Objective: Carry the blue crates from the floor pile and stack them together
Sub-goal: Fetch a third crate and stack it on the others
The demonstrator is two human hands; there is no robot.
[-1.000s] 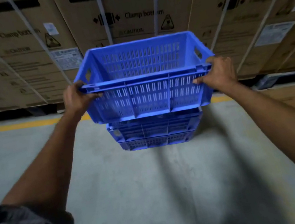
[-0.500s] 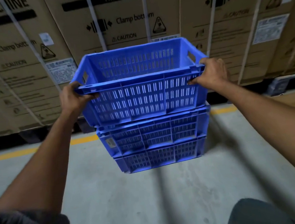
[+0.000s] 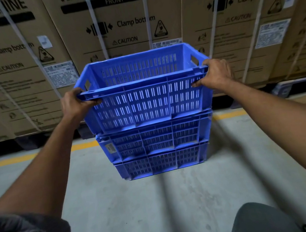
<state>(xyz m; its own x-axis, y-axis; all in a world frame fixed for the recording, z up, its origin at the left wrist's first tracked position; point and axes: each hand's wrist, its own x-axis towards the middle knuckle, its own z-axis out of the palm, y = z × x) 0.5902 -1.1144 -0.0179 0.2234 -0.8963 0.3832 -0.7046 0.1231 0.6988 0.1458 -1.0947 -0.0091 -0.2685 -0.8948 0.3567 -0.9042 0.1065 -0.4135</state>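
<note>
A blue slotted crate (image 3: 147,104) sits on top of a stack of two more blue crates (image 3: 159,150) standing on the concrete floor. My left hand (image 3: 75,105) grips the top crate's near-left rim corner. My right hand (image 3: 215,72) grips its near-right rim corner. The top crate is upright, empty inside, and its base meets the rim of the crate below. A small label is stuck on the middle crate's left front.
Tall strapped cardboard washing-machine boxes (image 3: 117,22) on pallets form a wall right behind the stack. A yellow floor line (image 3: 26,158) runs along their base. Bare concrete floor (image 3: 160,203) lies between me and the stack. My knee (image 3: 261,220) shows at lower right.
The held crate has come down from above the stack onto the two stacked crates. I have stepped closer, and both hands keep their grip on the rim.
</note>
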